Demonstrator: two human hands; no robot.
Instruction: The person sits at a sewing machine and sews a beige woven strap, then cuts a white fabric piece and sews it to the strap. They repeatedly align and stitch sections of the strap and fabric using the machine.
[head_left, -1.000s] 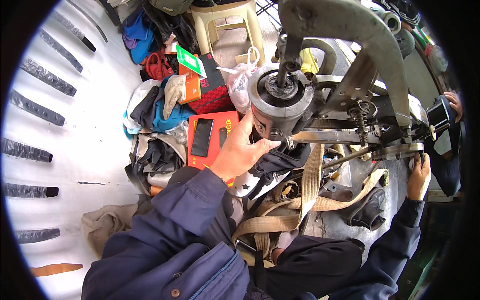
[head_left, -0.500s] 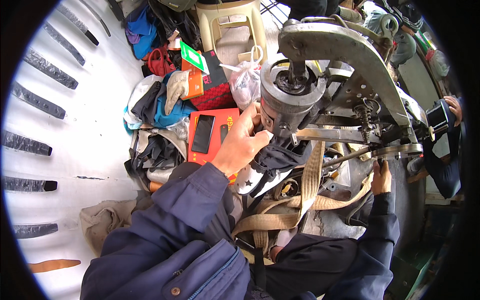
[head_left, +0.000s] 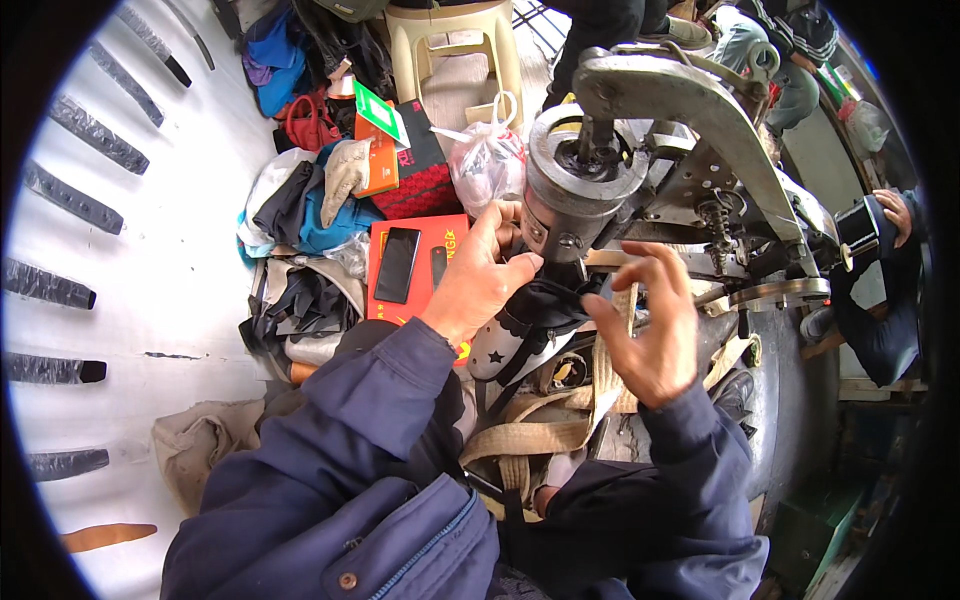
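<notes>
A metal stitching machine [head_left: 690, 95] stands before me, with a round, open-topped cylinder [head_left: 578, 200] at its near end. My left hand [head_left: 478, 275] curls around the lower left side of this cylinder, thumb in front and fingertips partly hidden behind it. Under the cylinder hangs a black and white piece [head_left: 512, 345] with star-shaped holes, perhaps a shoe; its top is hidden beneath the metal. My right hand [head_left: 655, 325] is raised to the right of that piece, fingers bent and apart, holding nothing. The machine's handwheel [head_left: 778, 294] lies beyond it, untouched.
A beige strap [head_left: 530, 438] loops below the machine. Left of it are a red box [head_left: 415, 265] bearing a black phone [head_left: 398, 265], a plastic bag [head_left: 487, 165] and piled clothes. A cream stool [head_left: 455, 50] stands behind. Another person's hand [head_left: 895, 212] shows at far right.
My right hand has left the handwheel and come left and up towards the cylinder, its fingers now spread. My left hand stays at the cylinder. The whole view has shifted slightly.
</notes>
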